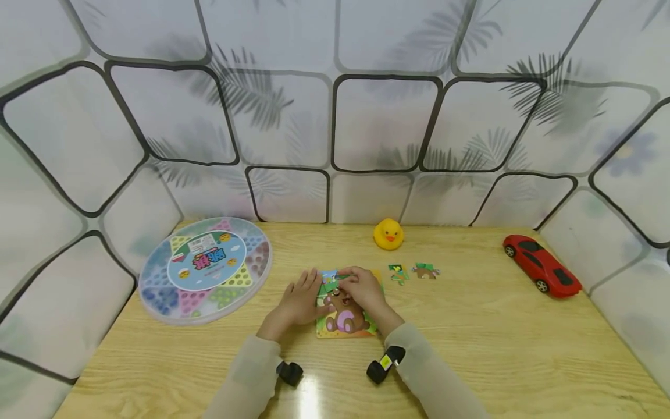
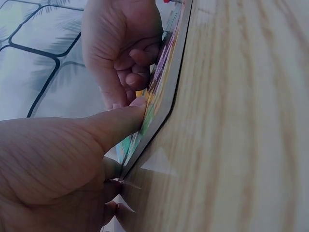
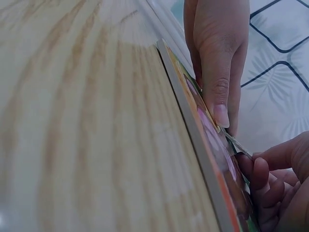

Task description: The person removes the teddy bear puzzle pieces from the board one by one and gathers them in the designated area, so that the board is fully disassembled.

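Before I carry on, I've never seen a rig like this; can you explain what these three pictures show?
There is no machine here, only a person's bare left hand and bare right hand. The wide picture looks down from the person's head; the other two come from small black cameras worn on the wrists. On the pale wooden table lie a round multicoloured game board, a yellow toy duck, a red toy car, two small, partly green jigsaw pieces and a flat brown-bear puzzle. The left hand's thumb rests on the puzzle; the right hand pinches a thin piece.
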Demonstrator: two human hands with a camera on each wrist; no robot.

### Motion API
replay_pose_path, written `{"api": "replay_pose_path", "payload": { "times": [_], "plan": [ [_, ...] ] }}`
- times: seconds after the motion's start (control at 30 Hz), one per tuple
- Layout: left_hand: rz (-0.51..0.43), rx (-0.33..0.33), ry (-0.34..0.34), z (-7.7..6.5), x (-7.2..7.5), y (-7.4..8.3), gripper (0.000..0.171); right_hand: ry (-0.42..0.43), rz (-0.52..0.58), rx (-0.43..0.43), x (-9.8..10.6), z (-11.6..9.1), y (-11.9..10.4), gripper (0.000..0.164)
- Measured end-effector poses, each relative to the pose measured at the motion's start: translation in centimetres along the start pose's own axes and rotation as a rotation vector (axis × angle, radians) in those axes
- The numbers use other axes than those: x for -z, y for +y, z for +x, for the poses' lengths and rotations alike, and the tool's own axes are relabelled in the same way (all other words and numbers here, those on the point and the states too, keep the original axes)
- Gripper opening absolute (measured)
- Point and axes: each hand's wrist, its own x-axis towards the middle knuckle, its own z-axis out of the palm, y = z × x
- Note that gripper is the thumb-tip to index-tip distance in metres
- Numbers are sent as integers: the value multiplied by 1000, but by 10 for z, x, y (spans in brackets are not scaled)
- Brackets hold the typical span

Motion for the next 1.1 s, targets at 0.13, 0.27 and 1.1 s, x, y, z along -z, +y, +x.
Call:
{"api": "replay_pose_path", "payload": {
  "times": [0.13,0.27,1.1],
  "plan": [
    [0,3,1,-1,1,2,83,7,53,-5,0,-1,1,23],
    [0,8,-4,-2,1,2,83,15,110,-10,0,-2,1,23],
    [-18,13,-21,0,1,0,85,-30,463,-47,27,-7,9,31]
  ]
}}
